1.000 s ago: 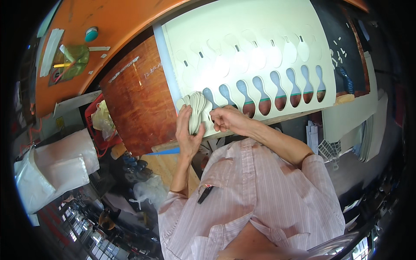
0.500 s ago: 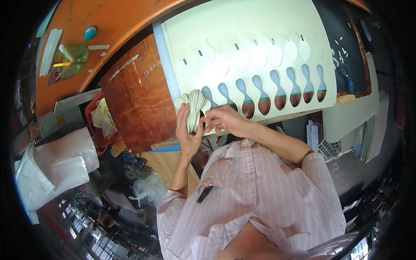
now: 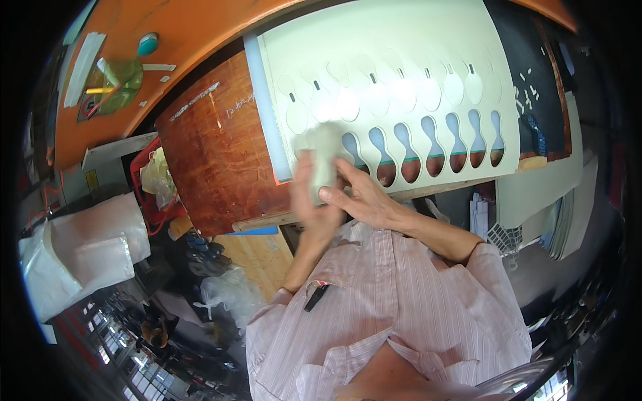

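A pale, blurred stack of insoles [image 3: 326, 150] stands tilted up between my two hands, over the near left corner of a cream sheet [image 3: 374, 33]. My left hand [image 3: 313, 197], smeared by motion, is wrapped round the left side of the stack. My right hand [image 3: 361, 194] closes on its right side, thumb across the near end and fingers behind. Along the sheet's near edge runs a row of insole-shaped holes, with blue, green and brown showing through. Farther back, a second row of insole outlines is cut, several with small dark slots.
A reddish-brown wooden board [image 3: 221, 147] lies left of the sheet. Beyond it, an orange surface [image 3: 194, 20] carries a green round cap [image 3: 148, 44] and a greenish container [image 3: 120, 87] with pens. At the right, small white scraps lie on a dark panel [image 3: 511, 60]. White sacking [image 3: 100, 247] hangs lower left.
Both hands have moved a little right with the stack, off the sheet's left edge. My right hand has gone from the stack's side to gripping its near end.
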Available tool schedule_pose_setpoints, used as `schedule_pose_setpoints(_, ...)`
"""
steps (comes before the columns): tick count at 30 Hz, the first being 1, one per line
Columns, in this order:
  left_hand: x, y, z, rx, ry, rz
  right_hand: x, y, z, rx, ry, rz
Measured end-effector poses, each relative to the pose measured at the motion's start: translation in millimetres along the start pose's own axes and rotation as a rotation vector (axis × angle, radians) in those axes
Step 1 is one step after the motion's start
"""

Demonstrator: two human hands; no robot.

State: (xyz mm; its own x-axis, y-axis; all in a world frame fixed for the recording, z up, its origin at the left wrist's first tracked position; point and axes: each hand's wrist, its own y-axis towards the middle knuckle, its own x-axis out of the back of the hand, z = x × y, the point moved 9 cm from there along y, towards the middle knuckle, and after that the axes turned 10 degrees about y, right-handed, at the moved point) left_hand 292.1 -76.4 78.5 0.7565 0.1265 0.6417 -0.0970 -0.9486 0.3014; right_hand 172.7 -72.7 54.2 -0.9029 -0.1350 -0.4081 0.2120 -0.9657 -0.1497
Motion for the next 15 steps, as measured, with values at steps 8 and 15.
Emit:
schedule_pose_setpoints(8, -42.1, -1.7, -2.5, 0.280, -0.852, 0.171, 60.8, 5.2, -6.9, -0.139, -0.142, -0.131)
schedule_pose_setpoints(15, -24.6, 46.3, 33.3, 0.264, -0.418, 0.049, 65.6, 27.6, 59.1, 0.135, -1.037, 0.030)
